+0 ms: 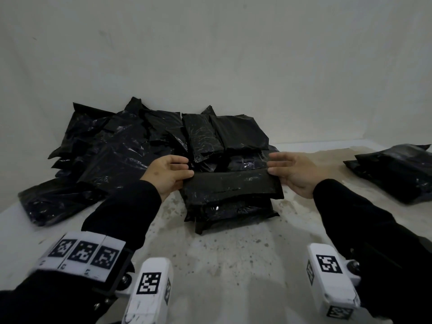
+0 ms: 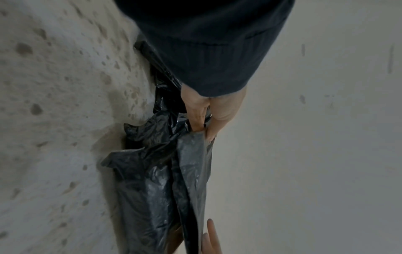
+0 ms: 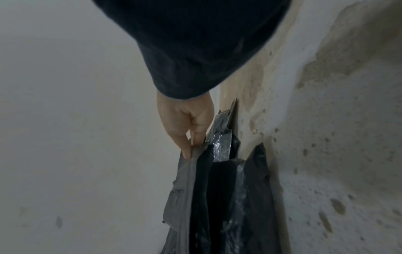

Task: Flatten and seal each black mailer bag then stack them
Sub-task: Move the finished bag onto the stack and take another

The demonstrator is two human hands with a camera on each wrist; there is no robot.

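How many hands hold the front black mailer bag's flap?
2. The left hand pinches the left end of the black plastic mailer bag's flap, the right hand its right end.

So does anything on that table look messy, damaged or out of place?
Mostly the big heap of crumpled black plastic mailer bags at the back left: they lie tumbled at all angles, not stacked. The white tabletop is speckled with brownish stains. The bag pinched between both hands looks intact.

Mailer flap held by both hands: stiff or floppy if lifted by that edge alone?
Probably floppy: the flap is thin creased film pinched by the left hand and right hand. Glossy surface suggests slippery. The filled bag below would likely sag.
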